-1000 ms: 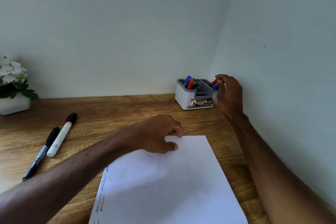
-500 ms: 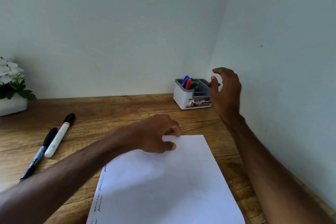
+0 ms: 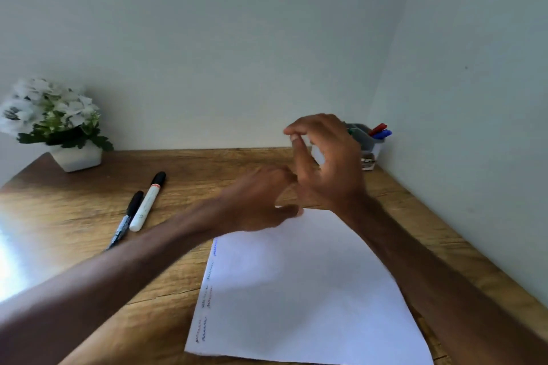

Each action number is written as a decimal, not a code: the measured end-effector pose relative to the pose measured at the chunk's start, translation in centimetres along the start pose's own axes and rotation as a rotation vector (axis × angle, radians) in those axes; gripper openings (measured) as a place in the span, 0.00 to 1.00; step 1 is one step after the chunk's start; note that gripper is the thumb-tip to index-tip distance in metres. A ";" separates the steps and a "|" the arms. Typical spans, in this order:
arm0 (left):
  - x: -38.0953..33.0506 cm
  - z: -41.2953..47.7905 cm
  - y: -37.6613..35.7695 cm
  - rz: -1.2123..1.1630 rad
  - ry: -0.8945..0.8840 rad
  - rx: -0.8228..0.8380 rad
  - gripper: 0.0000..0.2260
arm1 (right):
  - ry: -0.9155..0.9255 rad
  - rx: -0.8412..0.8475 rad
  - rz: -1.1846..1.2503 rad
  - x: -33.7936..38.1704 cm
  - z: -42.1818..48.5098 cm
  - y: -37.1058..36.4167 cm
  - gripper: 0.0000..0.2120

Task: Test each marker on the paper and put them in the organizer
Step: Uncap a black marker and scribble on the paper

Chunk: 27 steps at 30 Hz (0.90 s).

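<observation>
Markers: white marker [image 3: 147, 204] and black marker [image 3: 124, 224] lie side by side on the tabletop [image 3: 207, 169], at 10 o'clock from the paper [image 3: 302, 281].
Handling: likely light, stiff, apt to roll; pinch mid-barrel.
Organizer [image 3: 367, 142]: 1 o'clock, in the corner, partly behind the right hand [image 3: 329, 166].
Right grip: wide, empty, raised.
Left hand [image 3: 261, 204]: blurred, on the paper's far corner; grip cannot be told.
In the way: the left hand lies between the right hand and the markers; plant [image 3: 56, 124] at 11 o'clock, well apart.

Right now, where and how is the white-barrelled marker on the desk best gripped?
Probably pinch the white marker mid-barrel from above, thumb on its right side: it lies flat on the table, and the black pen crowds its left side.
</observation>
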State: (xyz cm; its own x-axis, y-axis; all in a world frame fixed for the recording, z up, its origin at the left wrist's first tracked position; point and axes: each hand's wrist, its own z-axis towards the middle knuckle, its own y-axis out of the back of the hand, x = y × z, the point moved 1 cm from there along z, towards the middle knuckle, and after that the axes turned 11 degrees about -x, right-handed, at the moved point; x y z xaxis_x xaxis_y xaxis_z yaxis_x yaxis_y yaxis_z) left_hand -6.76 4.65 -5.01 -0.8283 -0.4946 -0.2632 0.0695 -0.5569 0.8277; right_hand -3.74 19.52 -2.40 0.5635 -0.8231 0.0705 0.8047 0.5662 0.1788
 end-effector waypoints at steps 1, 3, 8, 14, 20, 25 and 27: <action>0.6 -0.6 0.8 0.017 0.027 -0.030 0.08 | 0.005 0.045 0.024 0.7 -0.4 -0.4 0.05; 2.0 -2.1 2.5 0.058 0.110 -0.080 0.06 | 0.022 0.132 0.063 1.8 -1.2 -1.2 0.04; 5.8 -6.2 5.7 0.189 0.255 -0.177 0.08 | 0.048 0.359 0.133 4.1 -2.9 -2.9 0.05; 8.3 -10.3 7.4 0.273 0.414 -0.392 0.06 | 0.054 0.585 0.177 5.9 -4.6 -3.8 0.06; 10.1 -11.8 8.6 0.477 0.541 -0.359 0.07 | 0.112 0.683 0.240 6.8 -5.4 -4.1 0.06; 11.3 -11.8 10.2 0.398 0.692 -0.294 0.17 | 0.114 0.703 0.271 7.0 -5.4 -4.0 0.06; 11.6 -11.9 11.1 0.376 0.757 -0.216 0.16 | 0.111 0.703 0.276 7.0 -5.4 -3.9 0.06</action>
State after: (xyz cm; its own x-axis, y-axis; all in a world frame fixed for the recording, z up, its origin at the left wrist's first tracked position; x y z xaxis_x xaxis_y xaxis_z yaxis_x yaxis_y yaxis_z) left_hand -8.97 -15.16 -4.74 -0.1421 -0.9390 -0.3132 0.4314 -0.3435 0.8342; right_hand -1.95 11.79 -7.87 0.7721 -0.6258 0.1106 0.3447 0.5586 0.7544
